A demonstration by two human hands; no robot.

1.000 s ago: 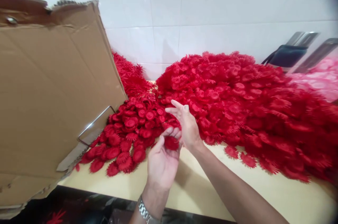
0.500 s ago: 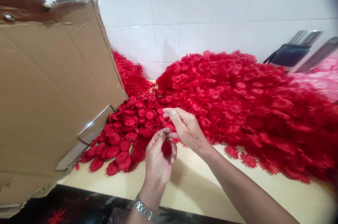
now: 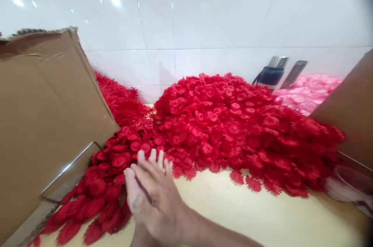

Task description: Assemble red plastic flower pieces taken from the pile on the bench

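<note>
Resting flat: hands (image 3: 151,196), red flowers (image 3: 122,161).

Both hands sit low in the lower middle of the frame, overlapping. The right hand (image 3: 155,196) lies in front, back of the hand up, fingers stretched forward and close together, its forearm running off toward the lower right. The left hand (image 3: 131,194) is mostly hidden behind it; only its edge shows.

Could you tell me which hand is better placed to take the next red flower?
Probably the right: the right hand lies on top, fingers reaching the small pile of red flowers, while the left hand is mostly hidden beneath it.
</note>
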